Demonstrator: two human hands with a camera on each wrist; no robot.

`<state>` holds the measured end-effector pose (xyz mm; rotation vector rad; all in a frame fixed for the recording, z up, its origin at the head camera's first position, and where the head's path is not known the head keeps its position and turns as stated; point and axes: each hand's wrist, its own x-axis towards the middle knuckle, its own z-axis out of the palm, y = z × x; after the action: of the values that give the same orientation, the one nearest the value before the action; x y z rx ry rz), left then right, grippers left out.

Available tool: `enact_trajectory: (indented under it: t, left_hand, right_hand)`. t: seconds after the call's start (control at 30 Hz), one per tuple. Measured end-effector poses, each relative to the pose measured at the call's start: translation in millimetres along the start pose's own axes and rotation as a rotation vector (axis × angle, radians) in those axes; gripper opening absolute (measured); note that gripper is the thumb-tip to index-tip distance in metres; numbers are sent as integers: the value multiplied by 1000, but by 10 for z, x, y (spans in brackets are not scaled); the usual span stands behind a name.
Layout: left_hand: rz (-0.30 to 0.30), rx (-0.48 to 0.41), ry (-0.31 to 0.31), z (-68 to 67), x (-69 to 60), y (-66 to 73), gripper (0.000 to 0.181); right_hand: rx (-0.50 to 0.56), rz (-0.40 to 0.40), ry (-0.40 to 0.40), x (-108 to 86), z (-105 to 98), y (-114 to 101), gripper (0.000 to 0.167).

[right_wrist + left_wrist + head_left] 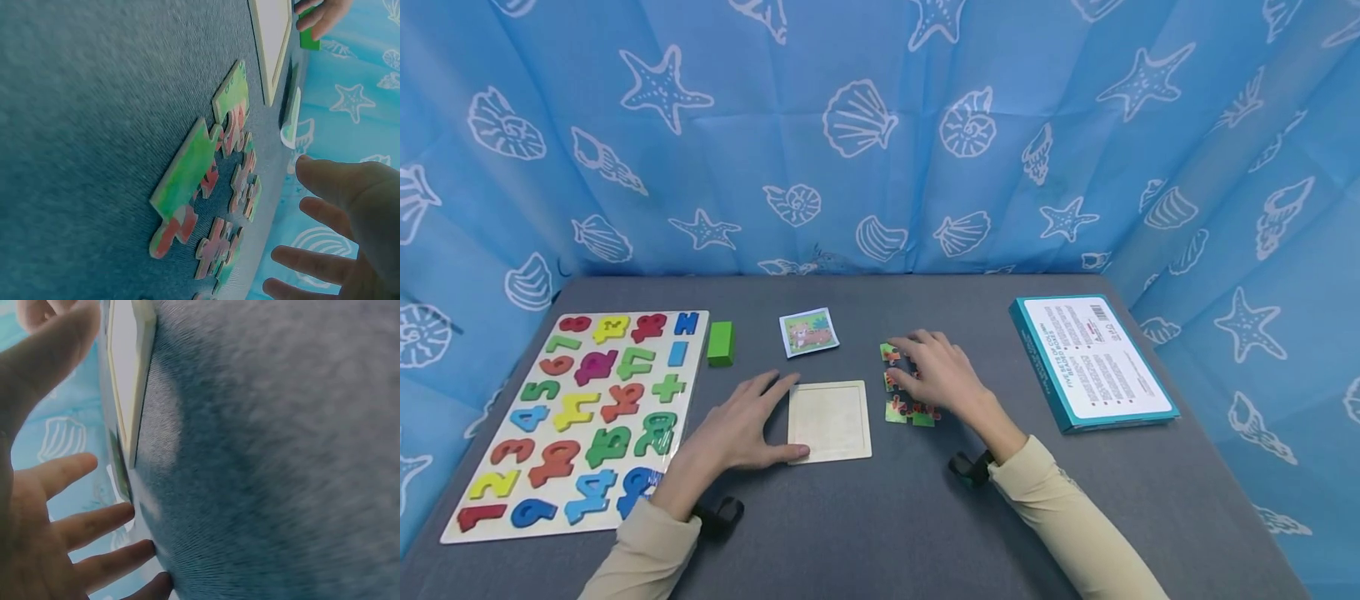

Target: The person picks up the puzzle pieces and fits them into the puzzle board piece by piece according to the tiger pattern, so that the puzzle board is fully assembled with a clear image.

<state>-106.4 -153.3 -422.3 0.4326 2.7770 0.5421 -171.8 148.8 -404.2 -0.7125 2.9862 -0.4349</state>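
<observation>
A pale wooden puzzle tray (829, 422) lies flat on the table, bare inside its raised rim. My left hand (737, 423) is at its left side, fingers spread and thumb at the lower left edge; in the left wrist view that hand (69, 544) holds nothing. Several jigsaw pieces (897, 409), green and red, lie to the right of the tray. Over them hovers my right hand (942, 372), partly hiding them. The right wrist view shows the loose pieces (187, 169) beside the right hand (350, 231), whose fingers are apart and grip nothing.
A number board (580, 417) lies at the left, with a green block (720, 343) beside it. Behind the tray lies a small picture card (808, 332). A teal and white box (1097, 358) lies at the right. A blue curtain (865, 167) hangs behind the table.
</observation>
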Motion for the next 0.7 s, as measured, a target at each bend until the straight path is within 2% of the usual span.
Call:
enact_trajectory:
  t: [0.17, 0.23, 0.53, 0.7]
  left_hand:
    - [-9, 15, -79, -62, 33, 6, 117]
    - [-10, 28, -93, -79, 49, 6, 120]
    - [6, 97, -66, -105, 109, -14, 119]
    - [9, 110, -56, -97, 120, -22, 115]
  right_hand:
    - [18, 21, -29, 104, 24, 27, 55]
    - [16, 37, -45, 142, 37, 39, 56]
    - [15, 89, -123, 256, 96, 55, 58]
    - [7, 110, -138, 296, 127, 54, 55]
